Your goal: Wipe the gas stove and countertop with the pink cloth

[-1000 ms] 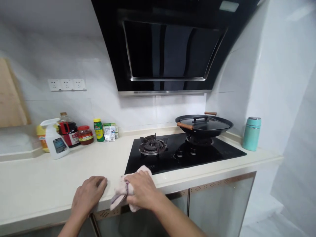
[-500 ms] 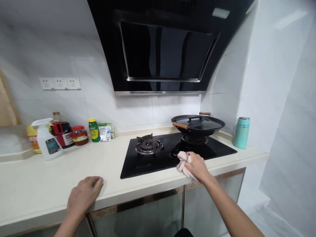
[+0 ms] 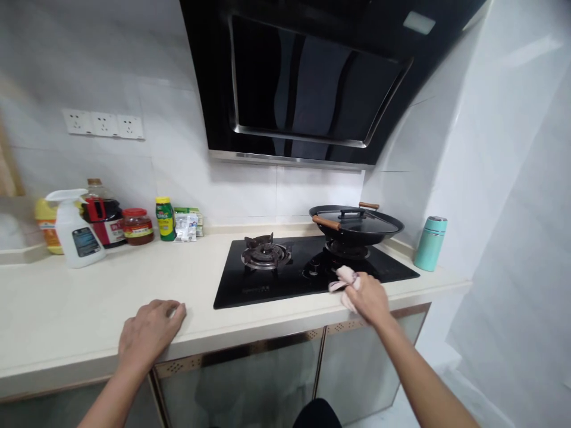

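Observation:
My right hand (image 3: 370, 297) is closed around a bunched, pale pinkish cloth (image 3: 347, 278) at the front edge of the black glass gas stove (image 3: 285, 287). Part of the cloth hangs over the counter's front lip. My left hand (image 3: 149, 328) rests palm down on the cream countertop (image 3: 134, 279) near its front edge, left of the stove, with loosely bent fingers and nothing in it. On the right burner sits a black wok (image 3: 357, 238) with wooden handles, covered by a lid (image 3: 357, 221). The left burner (image 3: 266, 254) is bare.
A turquoise flask (image 3: 430, 244) stands right of the stove. At the back left are a white spray bottle (image 3: 78, 235), a dark sauce bottle (image 3: 107, 220), a red-lidded jar (image 3: 137, 227), a green yellow-capped bottle (image 3: 165, 220) and small packets (image 3: 186, 227). A black range hood (image 3: 307, 89) slopes overhead.
My right hand has slid the cloth to the right along the stove's front edge. My left hand stays in place on the counter. The view has tilted and shifted slightly.

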Demonstrator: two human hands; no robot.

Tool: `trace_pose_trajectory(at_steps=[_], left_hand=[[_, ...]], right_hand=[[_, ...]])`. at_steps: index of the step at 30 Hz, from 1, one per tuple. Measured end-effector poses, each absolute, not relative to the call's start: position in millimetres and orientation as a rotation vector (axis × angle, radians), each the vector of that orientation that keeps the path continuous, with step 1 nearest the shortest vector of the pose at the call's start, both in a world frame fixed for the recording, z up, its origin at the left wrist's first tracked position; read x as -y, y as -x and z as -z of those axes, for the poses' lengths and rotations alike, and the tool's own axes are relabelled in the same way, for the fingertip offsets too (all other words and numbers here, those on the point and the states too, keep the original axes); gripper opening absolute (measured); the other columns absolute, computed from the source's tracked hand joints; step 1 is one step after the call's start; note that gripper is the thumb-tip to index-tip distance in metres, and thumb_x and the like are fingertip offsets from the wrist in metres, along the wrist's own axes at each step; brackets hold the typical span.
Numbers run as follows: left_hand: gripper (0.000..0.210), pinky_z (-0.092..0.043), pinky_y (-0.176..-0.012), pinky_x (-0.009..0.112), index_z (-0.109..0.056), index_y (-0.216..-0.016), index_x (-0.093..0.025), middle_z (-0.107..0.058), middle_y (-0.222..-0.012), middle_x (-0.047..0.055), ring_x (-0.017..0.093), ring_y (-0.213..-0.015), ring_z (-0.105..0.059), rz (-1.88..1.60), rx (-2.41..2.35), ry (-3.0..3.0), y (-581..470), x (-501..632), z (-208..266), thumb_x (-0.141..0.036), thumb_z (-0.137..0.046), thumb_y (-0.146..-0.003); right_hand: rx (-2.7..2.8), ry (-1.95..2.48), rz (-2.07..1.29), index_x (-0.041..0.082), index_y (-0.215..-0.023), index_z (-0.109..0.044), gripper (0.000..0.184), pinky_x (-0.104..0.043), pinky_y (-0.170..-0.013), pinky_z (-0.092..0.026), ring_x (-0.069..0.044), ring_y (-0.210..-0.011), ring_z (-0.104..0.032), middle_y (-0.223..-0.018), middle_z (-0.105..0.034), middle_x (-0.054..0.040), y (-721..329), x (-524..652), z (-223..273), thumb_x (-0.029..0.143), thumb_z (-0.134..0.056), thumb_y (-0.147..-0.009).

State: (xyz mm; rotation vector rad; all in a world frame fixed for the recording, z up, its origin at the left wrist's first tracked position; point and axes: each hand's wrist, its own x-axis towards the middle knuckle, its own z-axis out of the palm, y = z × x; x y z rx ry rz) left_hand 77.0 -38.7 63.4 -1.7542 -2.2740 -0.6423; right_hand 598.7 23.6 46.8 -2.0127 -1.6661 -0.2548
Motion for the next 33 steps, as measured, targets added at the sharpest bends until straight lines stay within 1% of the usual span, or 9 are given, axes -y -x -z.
trace_pose_trajectory(at_steps=[3, 6, 11, 15, 19, 22, 25, 29, 33], left_hand=[[0.053, -0.048, -0.094, 0.052, -0.079, -0.105, -0.019, -0.072, -0.126, 0.018, 0.039, -0.118, -0.063, 0.653, 2.273, 1.76, -80, 41, -66, -0.048, -0.036, -0.095], [0.053, -0.048, -0.094, 0.051, -0.078, -0.106, -0.02, -0.072, -0.127, 0.017, 0.038, -0.117, -0.063, 0.628, 2.291, 1.773, -79, 41, -67, -0.049, -0.036, -0.094], [0.052, -0.048, -0.095, 0.047, -0.076, -0.11, -0.025, -0.07, -0.134, 0.009, 0.034, -0.118, -0.064, 0.525, 2.364, 1.726, -68, 32, -62, -0.053, -0.034, -0.093], [0.05, -0.049, -0.095, 0.043, -0.074, -0.106, -0.032, -0.072, -0.133, 0.0, 0.031, -0.116, -0.065, 0.48, 2.373, 1.708, -55, 23, -55, -0.055, -0.032, -0.092], [0.052, -0.05, -0.094, 0.041, -0.074, -0.101, -0.035, -0.073, -0.131, -0.004, 0.03, -0.117, -0.065, 0.476, 2.375, 1.697, -48, 20, -52, -0.059, -0.029, -0.09], [0.052, -0.049, -0.095, 0.041, -0.073, -0.1, -0.038, -0.074, -0.129, -0.008, 0.03, -0.117, -0.064, 0.484, 2.403, 1.664, -48, 19, -53, -0.061, -0.027, -0.09], [0.056, -0.047, -0.097, 0.04, -0.073, -0.104, -0.036, -0.074, -0.127, -0.008, 0.03, -0.119, -0.062, 0.452, 2.423, 1.686, -47, 18, -53, -0.063, -0.026, -0.091], [0.063, -0.045, -0.096, 0.041, -0.074, -0.11, -0.032, -0.074, -0.129, -0.005, 0.033, -0.12, -0.061, 0.457, 2.428, 1.725, -44, 17, -50, -0.067, -0.026, -0.091], [0.059, -0.044, -0.094, 0.042, -0.072, -0.108, -0.034, -0.076, -0.125, -0.008, 0.033, -0.119, -0.061, 0.467, 2.432, 1.742, -42, 16, -49, -0.066, -0.025, -0.091]], right_hand=[[1.809, 1.741, 0.175, 0.018, -0.108, -0.064, 0.036, -0.036, -0.081, -0.038, -0.027, -0.094, -0.061, -0.102, -0.069, -0.0114, -524, -9, -47, 0.049, -0.056, -0.092], [1.92, 1.577, 0.087, 0.019, -0.105, -0.064, 0.035, -0.037, -0.081, -0.038, -0.027, -0.093, -0.06, -0.102, -0.069, -0.0104, -447, 5, -52, 0.05, -0.058, -0.09], [2.21, 1.243, 0.029, 0.022, -0.111, -0.062, 0.046, -0.04, -0.085, -0.041, -0.029, -0.096, -0.058, -0.104, -0.068, -0.0081, -344, 25, -53, 0.057, -0.066, -0.082], [2.347, 1.023, 0.029, 0.026, -0.119, -0.06, 0.051, -0.039, -0.088, -0.042, -0.027, -0.102, -0.057, -0.107, -0.067, -0.0058, -319, 26, -50, 0.057, -0.07, -0.079], [2.338, 1.052, -0.069, 0.028, -0.12, -0.06, 0.054, -0.037, -0.085, -0.042, -0.026, -0.1, -0.057, -0.11, -0.067, -0.004, -363, 15, -53, 0.055, -0.075, -0.076], [2.202, 1.216, -0.12, 0.026, -0.114, -0.064, 0.045, -0.035, -0.084, -0.039, -0.024, -0.097, -0.058, -0.107, -0.069, -0.0036, -426, 7, -52, 0.043, -0.076, -0.074], [1.995, 1.374, -0.132, 0.026, -0.118, -0.065, 0.042, -0.033, -0.086, -0.039, -0.023, -0.099, -0.058, -0.109, -0.07, -0.0041, -501, 0, -47, 0.033, -0.071, -0.078], [1.791, 1.639, -0.059, 0.023, -0.129, -0.062, 0.048, -0.031, -0.087, -0.04, -0.023, -0.104, -0.061, -0.115, -0.071, -0.0065, -596, -16, -39, 0.035, -0.063, -0.083], [1.592, 1.866, 0.008, 0.021, -0.135, -0.058, 0.052, -0.032, -0.088, -0.041, -0.026, -0.107, -0.063, -0.117, -0.071, -0.01, -676, -33, -38, 0.04, -0.057, -0.087]])
